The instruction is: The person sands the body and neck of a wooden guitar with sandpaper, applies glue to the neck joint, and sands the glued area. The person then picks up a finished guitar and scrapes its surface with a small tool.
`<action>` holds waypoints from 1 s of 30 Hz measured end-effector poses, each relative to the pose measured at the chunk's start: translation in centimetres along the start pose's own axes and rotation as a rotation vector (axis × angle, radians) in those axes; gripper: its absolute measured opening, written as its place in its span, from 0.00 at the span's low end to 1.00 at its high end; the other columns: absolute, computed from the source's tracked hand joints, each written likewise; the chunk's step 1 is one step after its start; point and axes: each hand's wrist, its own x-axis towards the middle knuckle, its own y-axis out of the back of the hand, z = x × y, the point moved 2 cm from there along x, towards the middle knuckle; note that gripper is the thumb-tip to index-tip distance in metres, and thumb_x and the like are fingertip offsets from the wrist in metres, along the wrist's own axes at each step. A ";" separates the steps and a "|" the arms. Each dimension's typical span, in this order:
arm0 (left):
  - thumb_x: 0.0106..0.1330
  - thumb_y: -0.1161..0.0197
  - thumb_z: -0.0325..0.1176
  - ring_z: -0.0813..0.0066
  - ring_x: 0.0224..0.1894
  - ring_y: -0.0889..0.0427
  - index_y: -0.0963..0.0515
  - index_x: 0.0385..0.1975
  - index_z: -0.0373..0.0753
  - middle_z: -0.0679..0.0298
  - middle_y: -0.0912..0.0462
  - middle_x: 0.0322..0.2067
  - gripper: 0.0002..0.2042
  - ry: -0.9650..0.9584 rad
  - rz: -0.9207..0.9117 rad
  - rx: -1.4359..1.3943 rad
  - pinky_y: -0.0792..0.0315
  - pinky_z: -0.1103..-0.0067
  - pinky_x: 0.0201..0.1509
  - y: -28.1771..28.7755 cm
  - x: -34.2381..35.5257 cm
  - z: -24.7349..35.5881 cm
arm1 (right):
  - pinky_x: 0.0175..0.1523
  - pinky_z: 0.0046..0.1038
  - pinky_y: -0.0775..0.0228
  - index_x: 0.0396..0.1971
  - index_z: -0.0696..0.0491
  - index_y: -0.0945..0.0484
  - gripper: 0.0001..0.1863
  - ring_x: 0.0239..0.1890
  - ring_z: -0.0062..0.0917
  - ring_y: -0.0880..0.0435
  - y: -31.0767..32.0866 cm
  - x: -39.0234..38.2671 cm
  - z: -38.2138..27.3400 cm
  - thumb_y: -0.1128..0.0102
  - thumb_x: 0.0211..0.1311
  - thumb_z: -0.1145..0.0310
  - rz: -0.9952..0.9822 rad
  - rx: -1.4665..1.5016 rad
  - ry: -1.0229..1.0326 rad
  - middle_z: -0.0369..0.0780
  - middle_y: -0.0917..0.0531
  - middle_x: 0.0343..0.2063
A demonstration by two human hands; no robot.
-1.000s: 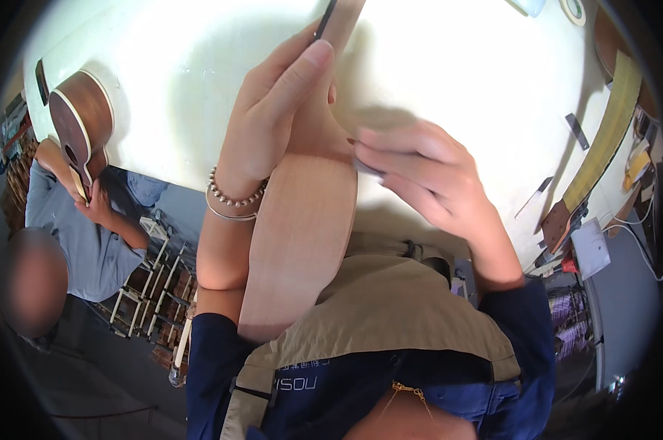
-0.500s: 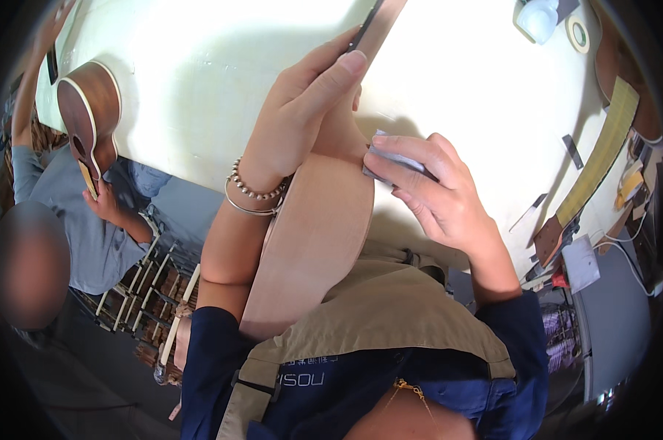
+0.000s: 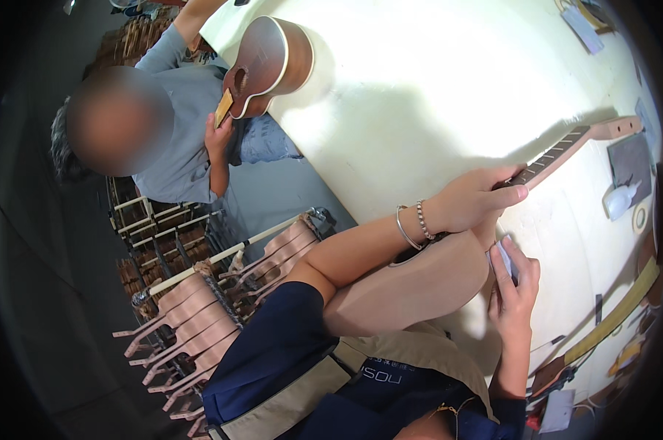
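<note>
An unfinished ukulele (image 3: 412, 290) with a pale wood body lies on its side across my lap, against my apron. Its neck, with a dark fretboard (image 3: 555, 158), points toward the far right over the table. My left hand (image 3: 472, 202) is wrapped round the neck near the body, with the thumb along it. Between the fingers of my right hand (image 3: 518, 293) is a folded grey-white sheet (image 3: 504, 260) that looks like sandpaper. It sits close to where the neck meets the body; whether it touches the wood I cannot tell.
Across the white table (image 3: 390, 95), another person (image 3: 177, 139) holds a dark brown ukulele (image 3: 273, 62) by its neck. A rack of wooden instrument parts (image 3: 199, 308) stands at lower left. A tape roll (image 3: 640, 219), a white bottle-like object (image 3: 621, 199) and a yellow-green strip (image 3: 617, 312) lie at right.
The whole view has swung toward the left, showing more of the other person and the rack. My left hand still grips the neck and my right still holds the folded sheet.
</note>
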 end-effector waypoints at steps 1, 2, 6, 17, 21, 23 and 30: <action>0.64 0.48 0.44 0.83 0.42 0.35 0.39 0.58 0.30 0.68 0.31 0.39 0.28 -0.024 -0.019 0.010 0.38 0.84 0.45 0.4 0.2 0.1 | 0.38 0.28 0.37 0.46 0.53 0.24 0.30 0.31 0.33 0.31 -0.2 0.8 -0.1 0.50 0.35 0.85 0.013 -0.019 0.019 0.45 0.26 0.47; 0.64 0.48 0.44 0.83 0.41 0.34 0.40 0.58 0.30 0.68 0.30 0.39 0.28 -0.045 -0.039 0.014 0.38 0.84 0.45 0.7 0.4 -0.2 | 0.38 0.28 0.37 0.46 0.53 0.24 0.30 0.31 0.33 0.31 -0.4 1.6 -0.4 0.50 0.36 0.85 0.022 -0.038 0.033 0.45 0.26 0.47; 0.65 0.49 0.43 0.85 0.39 0.34 0.38 0.57 0.31 0.68 0.29 0.36 0.26 -0.033 0.028 0.091 0.37 0.85 0.42 0.1 0.6 -0.7 | 0.39 0.28 0.38 0.47 0.52 0.24 0.28 0.31 0.33 0.31 -0.2 0.3 -0.4 0.49 0.40 0.85 0.034 -0.077 0.033 0.45 0.26 0.47; 0.65 0.49 0.43 0.82 0.41 0.31 0.39 0.58 0.31 0.65 0.27 0.39 0.26 0.024 0.011 0.103 0.35 0.83 0.45 0.2 -0.1 0.4 | 0.41 0.30 0.37 0.48 0.52 0.25 0.32 0.36 0.35 0.30 1.0 -1.2 0.5 0.52 0.36 0.88 0.073 -0.023 -0.158 0.45 0.27 0.49; 0.64 0.49 0.43 0.78 0.36 0.30 0.31 0.49 0.31 0.62 0.26 0.33 0.22 -0.182 0.124 0.119 0.35 0.81 0.43 0.1 0.7 -1.1 | 0.39 0.28 0.37 0.46 0.52 0.23 0.30 0.32 0.33 0.32 -0.8 -0.5 -0.4 0.52 0.37 0.88 0.053 -0.008 -0.041 0.42 0.25 0.48; 0.64 0.49 0.43 0.78 0.36 0.30 0.30 0.48 0.31 0.62 0.25 0.32 0.21 -0.143 0.107 0.134 0.34 0.81 0.42 0.1 0.7 -0.7 | 0.39 0.28 0.37 0.44 0.53 0.22 0.28 0.30 0.33 0.33 -1.0 -0.1 -0.4 0.52 0.38 0.88 0.080 0.013 -0.038 0.41 0.24 0.48; 0.65 0.49 0.42 0.83 0.41 0.31 0.36 0.56 0.33 0.66 0.25 0.40 0.24 -0.081 0.022 0.067 0.35 0.84 0.45 0.1 0.5 -0.3 | 0.41 0.27 0.37 0.44 0.54 0.23 0.28 0.32 0.34 0.31 -0.9 0.2 0.1 0.53 0.38 0.88 0.047 0.052 -0.043 0.42 0.24 0.48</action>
